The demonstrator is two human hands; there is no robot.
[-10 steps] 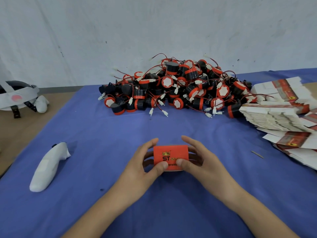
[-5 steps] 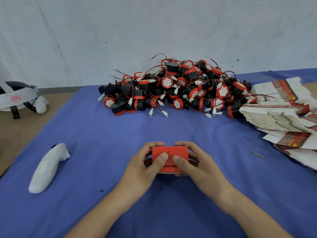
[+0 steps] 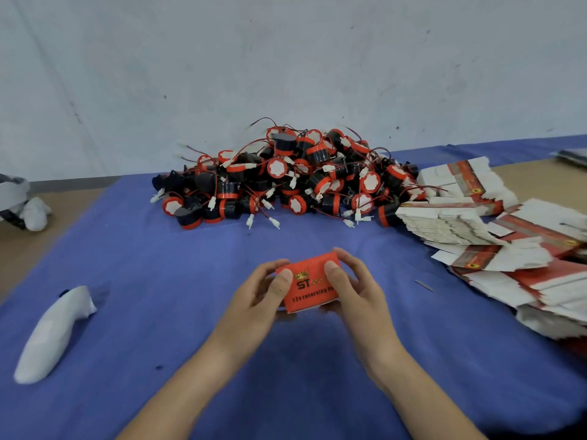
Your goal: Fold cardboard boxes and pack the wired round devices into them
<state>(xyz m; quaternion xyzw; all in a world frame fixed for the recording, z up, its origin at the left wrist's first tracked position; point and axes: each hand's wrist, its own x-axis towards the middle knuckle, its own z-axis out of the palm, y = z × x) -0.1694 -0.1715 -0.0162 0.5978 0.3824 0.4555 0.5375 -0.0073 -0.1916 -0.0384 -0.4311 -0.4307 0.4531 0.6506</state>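
box (image 3: 309,287): red, folded, tilted, printed face up
devices (image 3: 286,179): black-and-red heap behind
flat boxes (image 3: 470,223): stacked right

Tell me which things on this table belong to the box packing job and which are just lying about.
Job: red box, held in left hand and right hand; pile of round devices; stacks of flat boxes.
Lying about: white controller; headset at the left edge; small sliver.
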